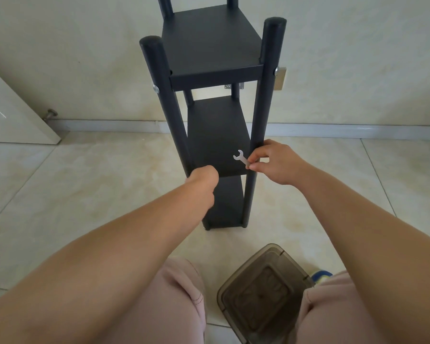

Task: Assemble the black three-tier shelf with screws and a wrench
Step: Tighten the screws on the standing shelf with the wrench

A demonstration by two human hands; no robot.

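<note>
The black three-tier shelf with round black posts (215,53) stands upright on the pale glossy tiled floor (85,182), near the cream wall (85,58) and its grey skirting board. Silver screw heads (156,88) show on the outer faces of the two near posts at the level of the top tier. The right hand (274,162) sits just beside the near right post at the middle tier, its fingers (255,166) pinched shut on the shaft of a small flat silver open-ended wrench (241,158), whose open end points up and left over the middle tier. The left hand (202,176) reaches to the near left post at the same tier; its fingers are hidden behind the wrist, so whether they grip the post cannot be told. Below, the person's knees in pale pink trousers (181,294) frame a translucent brown plastic box (263,294) resting on the floor. A white door (10,115) stands at the left edge.
</note>
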